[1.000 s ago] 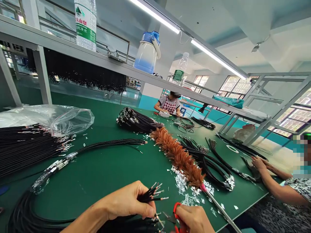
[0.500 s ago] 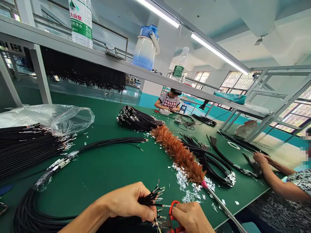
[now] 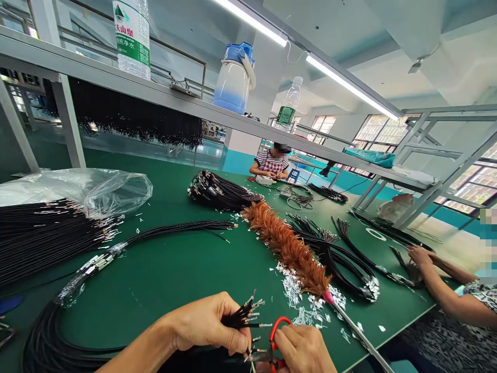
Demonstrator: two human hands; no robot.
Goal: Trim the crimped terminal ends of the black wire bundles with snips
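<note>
While the green worktable (image 3: 174, 274) spreads out under everything, a long metal shelf (image 3: 186, 106) crosses above it, carrying a water bottle (image 3: 132, 36), a blue-topped jug (image 3: 235, 77) and a second, smaller bottle (image 3: 289, 103). On the table's left lies a broad stack of black cables (image 3: 42, 238) with a clear plastic bag (image 3: 89, 189) resting on its far end. A feather duster (image 3: 289, 248) runs diagonally across the middle, its handle pointing toward my right side, with white scraps (image 3: 301, 305) scattered about its near end. Beyond it sit a coiled cable bundle (image 3: 219, 191) and looped cables (image 3: 345, 264). A co-worker's hand (image 3: 419, 256) rests on wires at the right edge, and another person (image 3: 272, 163) sits at the far end.

My left hand (image 3: 205, 324) is closed tight around a bunch of black wires (image 3: 243, 318), thumb pressed on top; their metal-tipped ends fan out to the right, just past my fingertips. My right hand (image 3: 305, 349) is curled through the red handles of small scissors (image 3: 274, 347), gripping them. Their blades point left and meet the lowest wire ends, just beside my left thumb; I cannot tell how far the blades are parted. Both hands sit low at the near edge of the table, almost touching.
</note>
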